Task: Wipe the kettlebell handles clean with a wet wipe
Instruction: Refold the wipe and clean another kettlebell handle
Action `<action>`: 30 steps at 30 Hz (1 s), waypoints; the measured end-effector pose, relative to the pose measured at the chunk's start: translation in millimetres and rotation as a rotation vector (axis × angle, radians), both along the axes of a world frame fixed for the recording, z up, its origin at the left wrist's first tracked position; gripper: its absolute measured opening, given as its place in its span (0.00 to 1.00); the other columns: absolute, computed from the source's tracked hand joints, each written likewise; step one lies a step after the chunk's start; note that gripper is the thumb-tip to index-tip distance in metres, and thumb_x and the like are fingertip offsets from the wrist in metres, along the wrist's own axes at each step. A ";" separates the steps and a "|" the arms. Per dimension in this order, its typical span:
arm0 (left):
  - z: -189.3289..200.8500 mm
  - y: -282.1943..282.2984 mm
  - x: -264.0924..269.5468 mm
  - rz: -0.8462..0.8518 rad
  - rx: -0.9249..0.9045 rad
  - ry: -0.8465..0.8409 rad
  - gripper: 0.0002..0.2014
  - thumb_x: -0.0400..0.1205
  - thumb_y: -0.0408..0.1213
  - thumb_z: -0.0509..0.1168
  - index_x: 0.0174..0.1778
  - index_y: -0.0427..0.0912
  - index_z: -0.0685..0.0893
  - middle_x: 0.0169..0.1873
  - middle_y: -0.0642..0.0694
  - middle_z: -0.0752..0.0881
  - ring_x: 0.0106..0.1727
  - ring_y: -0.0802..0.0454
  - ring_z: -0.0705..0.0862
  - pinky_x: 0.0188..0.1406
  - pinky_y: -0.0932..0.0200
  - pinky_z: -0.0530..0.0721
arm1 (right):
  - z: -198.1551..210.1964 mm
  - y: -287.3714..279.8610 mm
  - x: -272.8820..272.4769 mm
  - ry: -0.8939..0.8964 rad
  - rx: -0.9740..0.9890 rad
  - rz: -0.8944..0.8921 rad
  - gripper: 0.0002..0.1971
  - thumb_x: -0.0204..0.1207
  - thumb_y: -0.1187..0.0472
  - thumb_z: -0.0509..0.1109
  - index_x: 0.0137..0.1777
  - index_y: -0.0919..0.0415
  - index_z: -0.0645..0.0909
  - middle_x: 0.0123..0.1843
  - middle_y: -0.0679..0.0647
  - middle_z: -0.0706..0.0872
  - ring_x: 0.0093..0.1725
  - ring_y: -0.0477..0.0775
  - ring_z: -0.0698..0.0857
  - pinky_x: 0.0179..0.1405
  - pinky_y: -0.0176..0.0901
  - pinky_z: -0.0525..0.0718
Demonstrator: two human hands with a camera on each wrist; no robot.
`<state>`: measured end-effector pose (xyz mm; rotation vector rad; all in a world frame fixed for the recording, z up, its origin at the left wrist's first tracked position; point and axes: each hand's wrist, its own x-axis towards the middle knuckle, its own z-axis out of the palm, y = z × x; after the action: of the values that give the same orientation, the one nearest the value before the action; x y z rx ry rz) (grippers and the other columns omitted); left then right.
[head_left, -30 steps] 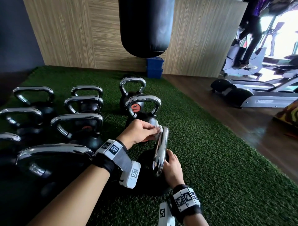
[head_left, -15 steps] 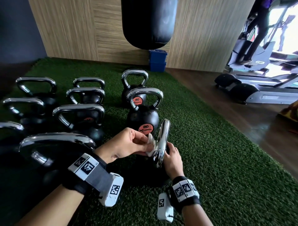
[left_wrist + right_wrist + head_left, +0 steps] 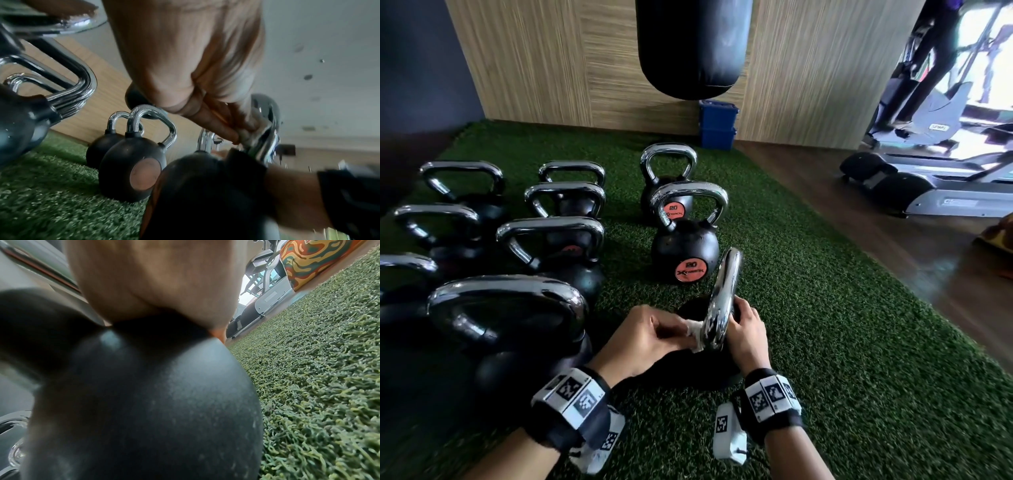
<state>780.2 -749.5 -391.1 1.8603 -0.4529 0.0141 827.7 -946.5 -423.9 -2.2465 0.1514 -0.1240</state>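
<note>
A black kettlebell (image 3: 688, 359) stands on the green turf right in front of me, its chrome handle (image 3: 724, 291) seen edge-on. My left hand (image 3: 654, 335) pinches a white wet wipe (image 3: 697, 334) against the near, lower part of that handle. My right hand (image 3: 744, 329) rests on the kettlebell's body just right of the handle base, fingers curved over it. In the left wrist view the left fingers (image 3: 222, 128) press on the chrome handle (image 3: 265, 129). The right wrist view shows the black body (image 3: 154, 402) under my palm (image 3: 156, 280).
Several more chrome-handled kettlebells (image 3: 685, 246) stand in rows to the left and ahead. A black punching bag (image 3: 693, 44) hangs over the far turf, blue boxes (image 3: 717, 125) below it. Wooden floor and exercise machines (image 3: 945, 198) lie to the right.
My left hand slid the wipe down the handle, from its far top end to the near lower part. The right hand stayed on the kettlebell.
</note>
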 end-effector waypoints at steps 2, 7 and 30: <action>-7.5 -3.3 -2.7 0.020 -0.007 -0.016 0.11 0.75 0.28 0.80 0.49 0.47 0.97 0.49 0.55 0.95 0.54 0.59 0.93 0.59 0.66 0.87 | -0.7 0.4 1.6 0.027 -0.057 0.009 0.27 0.85 0.45 0.61 0.81 0.56 0.72 0.76 0.61 0.79 0.76 0.61 0.74 0.79 0.53 0.66; -2.9 3.8 5.7 0.000 0.100 0.015 0.00 0.78 0.38 0.80 0.43 0.47 0.96 0.42 0.51 0.96 0.47 0.57 0.93 0.50 0.54 0.90 | 11.0 -13.3 1.9 0.137 0.140 0.062 0.25 0.85 0.46 0.65 0.80 0.53 0.75 0.75 0.58 0.81 0.73 0.58 0.80 0.76 0.55 0.76; 94.8 -17.3 17.4 0.075 -0.451 0.275 0.25 0.76 0.58 0.69 0.54 0.40 0.95 0.40 0.45 0.92 0.37 0.57 0.89 0.39 0.63 0.90 | 111.8 3.4 -49.0 -0.853 0.139 0.136 0.12 0.69 0.57 0.83 0.53 0.54 0.94 0.44 0.39 0.93 0.40 0.36 0.90 0.41 0.33 0.88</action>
<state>797.7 -766.8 -296.2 1.4071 -0.1688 -0.0823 778.6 -943.1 -312.1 -1.8805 -0.4353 -0.9381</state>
